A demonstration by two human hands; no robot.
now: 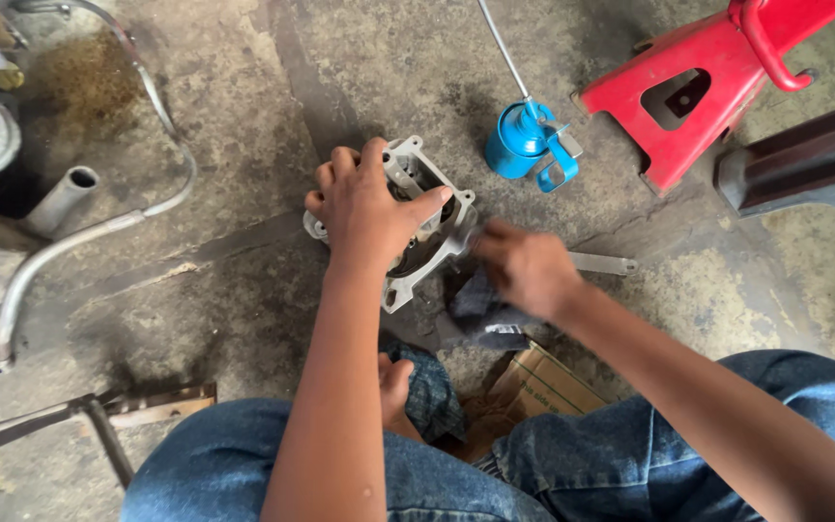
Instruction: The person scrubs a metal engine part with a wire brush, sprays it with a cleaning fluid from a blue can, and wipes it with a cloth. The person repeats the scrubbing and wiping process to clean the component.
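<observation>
We steady the grey cast-metal engine housing [416, 227] on the concrete floor [244, 116] at centre frame, our left hand [364, 208] spread over its top, fingers curled on the rim and thumb hooked across the opening. Our right hand [526, 269], at four o'clock of the housing, is closed around a dark rag [483, 311] and seems to pinch a slim metal tool [603, 263]. We judge this a cleaning or wiping step; continuing calls for a firm left-hand brace. A blue oil can [524, 143] stands at one o'clock, a red jack stand [703, 92] beyond it.
</observation>
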